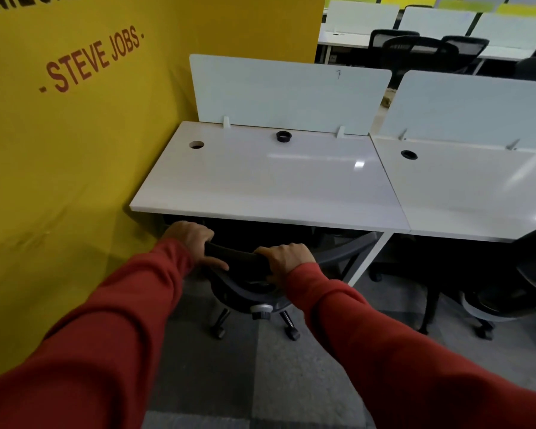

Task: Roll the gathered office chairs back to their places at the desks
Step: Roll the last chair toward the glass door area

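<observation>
step: tuck chair (248, 283) under tabletop (260, 181) front edge | left grip (190, 239), right grip (287, 254): both clasp backrest | tip: push evenly, clear white leg (369, 258)

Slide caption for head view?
Person's left hand and right hand grip black office chair's backrest at white desk by yellow wall.

A tall yellow wall (74, 168) filled the left side, with dark red block lettering (95, 58) reading "- STEVE JOBS -" slanting across it. Just beside it stood an upright pale frosted divider panel (288, 94), marked with a handwritten "7" near its top right. A second frosted divider panel (477, 109) stood to its right. Grey carpet tiles (260, 366) in lighter and darker squares covered the floor.
</observation>
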{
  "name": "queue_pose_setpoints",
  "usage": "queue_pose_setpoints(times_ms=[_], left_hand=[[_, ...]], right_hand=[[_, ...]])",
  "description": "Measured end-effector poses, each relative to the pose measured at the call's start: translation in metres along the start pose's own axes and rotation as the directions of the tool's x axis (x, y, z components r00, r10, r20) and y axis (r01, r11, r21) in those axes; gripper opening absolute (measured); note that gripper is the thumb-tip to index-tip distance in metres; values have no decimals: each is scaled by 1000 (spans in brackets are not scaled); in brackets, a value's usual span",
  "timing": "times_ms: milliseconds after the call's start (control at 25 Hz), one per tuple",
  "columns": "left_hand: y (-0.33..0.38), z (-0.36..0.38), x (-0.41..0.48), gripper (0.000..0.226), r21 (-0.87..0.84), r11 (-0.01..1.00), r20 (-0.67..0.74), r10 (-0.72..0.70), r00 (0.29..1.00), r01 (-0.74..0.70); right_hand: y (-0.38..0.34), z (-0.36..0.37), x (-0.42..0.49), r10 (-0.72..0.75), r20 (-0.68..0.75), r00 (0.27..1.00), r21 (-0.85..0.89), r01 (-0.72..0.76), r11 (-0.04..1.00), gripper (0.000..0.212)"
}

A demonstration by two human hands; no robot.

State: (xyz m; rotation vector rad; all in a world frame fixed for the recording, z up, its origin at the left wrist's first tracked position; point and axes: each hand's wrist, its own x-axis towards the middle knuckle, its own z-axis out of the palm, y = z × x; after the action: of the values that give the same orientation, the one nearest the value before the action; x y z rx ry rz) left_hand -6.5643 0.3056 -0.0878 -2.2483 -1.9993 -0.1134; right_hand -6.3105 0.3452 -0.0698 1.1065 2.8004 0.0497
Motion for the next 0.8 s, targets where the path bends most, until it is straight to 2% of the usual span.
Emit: queue_pose_setpoints(times_ms=[120,240,400,440,520,600,800], left_hand=[[-24,-6,0,104,27,1000,78,-19,997,17],[-16,-15,-6,102,54,998,118,-48,992,42],[1,-21,-20,108,-24,974,178,-219,959,227],[6,-20,-26,104,-63,963,169,-249,954,262],[19,-12,-42,90,-229,932,66,-273,960,281],[33,-10,-58,77,-393,876,-20,-312,950,280],[47,-26,-89,63,-387,861,-1,-358,934,330]], right_hand=[[-20,0,17,-1,-16,1000,-12,1,1000,48],[-19,2,18,2,-24,1000,0,-2,1000,51],[-14,2,8,17,-58,998,157,-8,988,61],[-14,1,7,25,-74,997,205,-9,979,59],[-15,-1,6,31,-128,991,279,6,960,48],[-15,-5,4,1,-180,984,285,52,957,40],[-30,-22,16,-132,-283,950,242,204,949,37]])
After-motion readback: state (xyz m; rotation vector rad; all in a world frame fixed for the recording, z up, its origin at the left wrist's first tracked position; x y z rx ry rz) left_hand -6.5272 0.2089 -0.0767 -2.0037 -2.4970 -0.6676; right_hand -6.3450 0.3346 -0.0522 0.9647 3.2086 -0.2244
